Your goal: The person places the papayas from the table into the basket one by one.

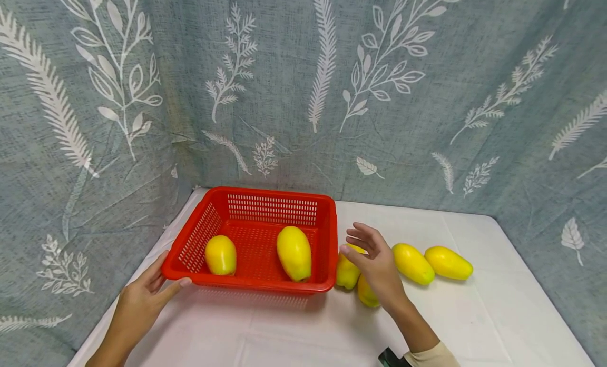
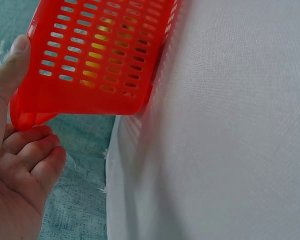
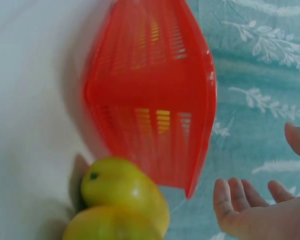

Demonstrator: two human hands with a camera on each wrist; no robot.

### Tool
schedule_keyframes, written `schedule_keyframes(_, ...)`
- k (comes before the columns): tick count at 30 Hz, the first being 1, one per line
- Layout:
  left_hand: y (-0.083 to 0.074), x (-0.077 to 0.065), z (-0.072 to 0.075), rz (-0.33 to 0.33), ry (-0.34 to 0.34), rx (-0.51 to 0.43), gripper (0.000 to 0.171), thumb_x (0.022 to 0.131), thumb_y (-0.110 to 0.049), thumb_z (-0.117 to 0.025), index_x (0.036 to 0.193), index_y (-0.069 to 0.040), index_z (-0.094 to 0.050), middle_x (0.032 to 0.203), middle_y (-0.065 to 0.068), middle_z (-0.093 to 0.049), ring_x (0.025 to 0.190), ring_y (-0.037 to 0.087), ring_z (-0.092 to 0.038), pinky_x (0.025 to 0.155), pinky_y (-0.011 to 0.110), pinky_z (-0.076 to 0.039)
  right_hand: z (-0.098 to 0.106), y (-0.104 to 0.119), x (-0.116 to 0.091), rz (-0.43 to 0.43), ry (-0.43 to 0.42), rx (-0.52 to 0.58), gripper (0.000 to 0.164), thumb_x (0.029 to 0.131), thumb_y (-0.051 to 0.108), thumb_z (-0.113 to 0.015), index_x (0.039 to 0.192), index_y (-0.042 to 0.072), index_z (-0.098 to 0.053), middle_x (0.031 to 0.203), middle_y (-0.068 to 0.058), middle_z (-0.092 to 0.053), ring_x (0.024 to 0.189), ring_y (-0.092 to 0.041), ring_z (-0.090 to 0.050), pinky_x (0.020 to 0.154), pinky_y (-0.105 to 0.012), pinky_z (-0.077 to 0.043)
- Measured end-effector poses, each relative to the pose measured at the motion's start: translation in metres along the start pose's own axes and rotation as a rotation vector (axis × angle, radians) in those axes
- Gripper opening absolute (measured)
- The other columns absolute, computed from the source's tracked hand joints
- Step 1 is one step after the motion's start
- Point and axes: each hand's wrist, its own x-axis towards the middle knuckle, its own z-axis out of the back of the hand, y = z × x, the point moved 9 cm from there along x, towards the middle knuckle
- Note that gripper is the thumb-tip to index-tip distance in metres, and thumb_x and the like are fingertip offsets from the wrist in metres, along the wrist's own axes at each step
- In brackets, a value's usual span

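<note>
A red plastic basket (image 1: pixel 265 240) with slotted walls holds two yellow mangoes, one mango (image 1: pixel 221 255) at its left and a larger mango (image 1: pixel 294 253) at its right. At the near left corner, my left hand (image 1: pixel 137 304) pinches the basket rim, thumb on one side and fingers on the other; the left wrist view shows this grip on the rim (image 2: pixel 24 117). My right hand (image 1: pixel 377 264) is raised beside the basket's right wall with nothing in it, fingers loosely bent. Partly hidden behind it are a mango (image 1: pixel 348 272) and a second, lower mango (image 1: pixel 367 293).
Farther right, a mango (image 1: pixel 412 263) and another mango (image 1: pixel 448 263) lie close together on the white tablecloth (image 1: pixel 474 314). A blue-grey curtain (image 1: pixel 284 93) with white leaf prints surrounds the back and sides of the table.
</note>
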Motion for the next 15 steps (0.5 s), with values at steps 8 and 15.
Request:
schedule_keyframes(8,0.0,0.0,0.0,-0.006,-0.009,0.006,0.086,0.09,-0.02,-0.088,0.16,0.003,-0.042,0.143,0.037,-0.056,0.104,-0.031,-0.043,0.077,-0.001,-0.048,0.027,-0.01,-0.004,-0.03,-0.058,-0.027,0.057,0.099,0.019,-0.078,0.15,0.014,-0.054,0.145,-0.008,-0.064,0.133,-0.026,-0.062,0.1,-0.017,-0.052)
schedule_keyframes(15,-0.002,-0.002,0.001,-0.014,-0.013,-0.005,0.086,0.089,-0.017,-0.088,0.159,0.004,-0.042,0.142,0.038,-0.056,0.104,-0.031,-0.043,0.077,-0.001,-0.048,0.044,-0.022,-0.01,-0.075,-0.081,-0.034,0.058,0.099,0.022,-0.078,0.151,0.012,-0.053,0.146,-0.01,-0.062,0.134,-0.026,-0.06,0.098,-0.016,-0.054)
